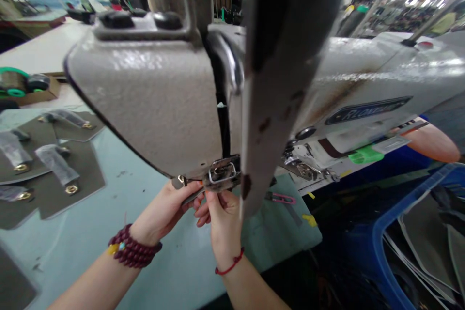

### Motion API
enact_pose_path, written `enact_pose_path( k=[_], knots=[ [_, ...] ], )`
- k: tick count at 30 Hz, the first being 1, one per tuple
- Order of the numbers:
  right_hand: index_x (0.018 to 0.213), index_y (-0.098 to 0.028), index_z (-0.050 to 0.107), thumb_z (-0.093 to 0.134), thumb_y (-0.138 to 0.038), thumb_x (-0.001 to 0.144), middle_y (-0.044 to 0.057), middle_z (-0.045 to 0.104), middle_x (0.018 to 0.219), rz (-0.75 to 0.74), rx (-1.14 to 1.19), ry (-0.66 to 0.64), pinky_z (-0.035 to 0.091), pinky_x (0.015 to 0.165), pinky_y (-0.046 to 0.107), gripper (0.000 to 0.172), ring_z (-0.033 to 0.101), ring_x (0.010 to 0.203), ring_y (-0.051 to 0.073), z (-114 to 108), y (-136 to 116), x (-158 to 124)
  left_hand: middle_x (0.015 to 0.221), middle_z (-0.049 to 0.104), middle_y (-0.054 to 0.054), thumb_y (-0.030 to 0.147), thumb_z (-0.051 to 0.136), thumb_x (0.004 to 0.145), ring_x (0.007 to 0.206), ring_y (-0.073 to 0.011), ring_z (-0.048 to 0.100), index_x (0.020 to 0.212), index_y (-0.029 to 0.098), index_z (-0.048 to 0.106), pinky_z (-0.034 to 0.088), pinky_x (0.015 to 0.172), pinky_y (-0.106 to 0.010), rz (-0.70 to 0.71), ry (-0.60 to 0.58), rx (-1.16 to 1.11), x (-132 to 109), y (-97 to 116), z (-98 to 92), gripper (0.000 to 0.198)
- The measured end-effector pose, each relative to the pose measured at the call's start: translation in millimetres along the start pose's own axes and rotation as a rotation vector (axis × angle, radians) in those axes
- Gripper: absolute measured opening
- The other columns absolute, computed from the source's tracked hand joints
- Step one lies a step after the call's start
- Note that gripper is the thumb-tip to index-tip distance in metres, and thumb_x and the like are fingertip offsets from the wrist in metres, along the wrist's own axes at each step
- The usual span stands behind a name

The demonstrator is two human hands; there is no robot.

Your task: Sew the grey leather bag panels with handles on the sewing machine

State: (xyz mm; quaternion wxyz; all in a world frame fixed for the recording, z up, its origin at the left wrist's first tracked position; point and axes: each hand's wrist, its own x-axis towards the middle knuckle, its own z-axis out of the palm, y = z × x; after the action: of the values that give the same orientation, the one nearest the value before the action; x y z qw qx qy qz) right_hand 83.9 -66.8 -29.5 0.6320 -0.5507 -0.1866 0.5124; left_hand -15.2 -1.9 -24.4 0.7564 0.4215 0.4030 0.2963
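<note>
Just below the head of a sewing machine (156, 92), my left hand (163, 210) pinches a narrow dark strap (193, 195) between thumb and fingers. A small dark tab with a gold-coloured metal fitting (181, 181) sticks out above my left thumb. My right hand (224, 218) is closed at the strap's other end, close by the left fingertips. Its grip is partly hidden by the hand itself and by a grey machine bar in front. Right above my fingertips sits a metal machine part (222, 173) with a rectangular frame; the needle cannot be made out.
Grey flat pieces (90, 174) with plastic-wrapped metal fittings lie on the pale green table (160, 276) at left. Pink-handled thread snips (283, 198) lie right of my hands. A blue bin (378, 247) of grey pieces stands at right. A large upright bar (279, 82) blocks the middle.
</note>
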Motion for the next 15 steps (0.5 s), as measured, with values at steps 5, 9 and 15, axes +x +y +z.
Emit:
enact_pose_path(
  k=[5, 9, 15],
  knots=[
    [0.060, -0.016, 0.062, 0.058, -0.047, 0.084, -0.001, 0.058, 0.047, -0.024, -0.029, 0.001, 0.035, 0.032, 0.014, 0.039, 0.044, 0.031, 0.005, -1.9, 3.7, 0.5, 0.059, 0.059, 0.001, 0.036, 0.078, 0.078, 0.052, -0.0093, 0.050, 0.068, 0.014, 0.062, 0.043, 0.048, -0.020, -0.008, 0.086, -0.056, -0.9, -8.2, 2.2, 0.029],
    [0.060, -0.015, 0.062, 0.057, -0.043, 0.085, -0.001, 0.058, 0.046, -0.037, -0.072, -0.003, 0.032, 0.032, 0.014, 0.038, 0.042, 0.030, 0.005, -6.1, 1.0, -1.1, 0.059, 0.058, 0.001, 0.034, 0.075, 0.080, 0.052, -0.0089, 0.050, 0.067, 0.014, 0.061, 0.042, 0.048, -0.020, 0.016, 0.115, -0.108, -6.7, -14.4, 10.0, 0.028],
    [0.056, -0.017, 0.059, 0.059, -0.043, 0.086, -0.003, 0.050, 0.039, -0.043, -0.156, 0.007, 0.027, 0.032, 0.016, 0.039, 0.037, 0.029, 0.006, -13.5, -2.1, -0.7, 0.058, 0.057, 0.001, 0.038, 0.071, 0.082, 0.049, -0.0098, 0.049, 0.064, 0.015, 0.059, 0.043, 0.047, -0.022, 0.085, 0.210, -0.182, -18.0, -21.6, 34.0, 0.032]
  ],
)
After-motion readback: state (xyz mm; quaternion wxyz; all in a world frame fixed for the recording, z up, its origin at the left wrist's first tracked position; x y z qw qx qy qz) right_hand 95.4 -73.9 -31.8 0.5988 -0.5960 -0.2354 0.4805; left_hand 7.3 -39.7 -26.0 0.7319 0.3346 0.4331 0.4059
